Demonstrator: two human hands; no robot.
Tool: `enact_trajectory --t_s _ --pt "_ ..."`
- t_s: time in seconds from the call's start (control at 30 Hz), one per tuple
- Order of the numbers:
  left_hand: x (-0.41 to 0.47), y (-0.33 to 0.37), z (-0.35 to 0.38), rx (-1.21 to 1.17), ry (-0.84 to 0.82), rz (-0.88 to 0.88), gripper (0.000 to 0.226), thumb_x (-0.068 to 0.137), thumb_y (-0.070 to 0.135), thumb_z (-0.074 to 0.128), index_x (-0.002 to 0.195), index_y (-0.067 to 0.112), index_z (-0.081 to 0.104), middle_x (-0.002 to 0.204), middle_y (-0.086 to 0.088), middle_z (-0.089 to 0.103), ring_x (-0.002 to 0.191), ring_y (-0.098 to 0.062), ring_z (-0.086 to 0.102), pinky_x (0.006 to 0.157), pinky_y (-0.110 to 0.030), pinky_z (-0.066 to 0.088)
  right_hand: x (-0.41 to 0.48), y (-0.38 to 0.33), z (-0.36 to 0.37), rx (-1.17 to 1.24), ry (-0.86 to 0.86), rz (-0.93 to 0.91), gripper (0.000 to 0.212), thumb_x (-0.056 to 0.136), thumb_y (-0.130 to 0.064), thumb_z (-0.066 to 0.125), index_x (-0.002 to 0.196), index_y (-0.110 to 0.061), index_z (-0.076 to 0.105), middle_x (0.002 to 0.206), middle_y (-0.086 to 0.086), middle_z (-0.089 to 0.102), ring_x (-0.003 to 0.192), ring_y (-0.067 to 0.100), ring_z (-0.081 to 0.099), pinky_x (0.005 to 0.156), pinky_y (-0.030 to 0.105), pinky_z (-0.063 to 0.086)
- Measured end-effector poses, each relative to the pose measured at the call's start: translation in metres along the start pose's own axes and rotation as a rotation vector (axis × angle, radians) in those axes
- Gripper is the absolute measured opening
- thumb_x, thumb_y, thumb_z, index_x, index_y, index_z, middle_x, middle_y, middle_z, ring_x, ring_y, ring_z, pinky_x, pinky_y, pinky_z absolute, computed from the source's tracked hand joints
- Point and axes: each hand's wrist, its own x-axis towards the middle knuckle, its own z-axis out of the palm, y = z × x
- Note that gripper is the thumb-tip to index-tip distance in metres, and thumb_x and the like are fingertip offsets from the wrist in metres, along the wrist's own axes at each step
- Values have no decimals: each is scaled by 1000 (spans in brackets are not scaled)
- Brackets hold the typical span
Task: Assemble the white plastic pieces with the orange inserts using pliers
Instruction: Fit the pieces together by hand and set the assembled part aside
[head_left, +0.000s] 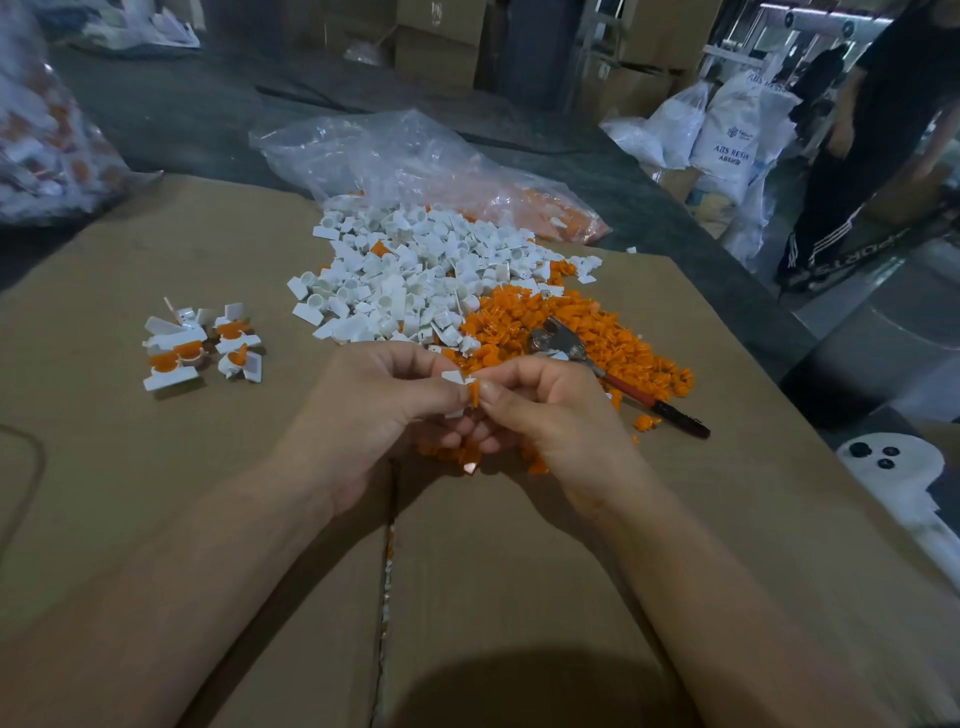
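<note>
The grip of the left hand (384, 410) is pinched round a white piece (451, 376), thumb and fingertips curled on it. The grip of the right hand (540, 410) pinches an orange insert (473, 396) that stands upright against that piece. The two parts touch, held just above the cardboard-covered desk (156, 493), but I cannot tell whether the insert is seated. The pliers (569, 344) lie untouched just beyond the right hand, head on the orange pile (524, 317) and red-and-black handle running off to the right. By my reading this unit is at the hand-fitting step, with the squeeze not yet done. Further out, the white pile (410, 275) sits behind the hands, touching the orange one, and both are large. To the left, well apart from the piles, a small cluster of finished assemblies (200, 345) lies on the desk, a handful only. Set against so much loose stock, the job looks to be in its early part, with most pieces left to join. A clear plastic bag (410, 156) behind the piles holds more orange parts. Another bag (41, 135) at the far left edge shows white and orange pieces, too blurred to tell whether they are joined.
</note>
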Motion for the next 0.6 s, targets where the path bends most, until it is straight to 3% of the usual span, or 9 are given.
enact_trajectory --t_s 0.6 --pt "0 1 -3 82 -43 43 16 81 -7 60 68 3 60 51 -7 63 48 -12 61 48 -17 51 1 1 1 -81 36 -7 8 89 -5 55 87 -9 62 59 -2 66 56 6 62 53 15 48"
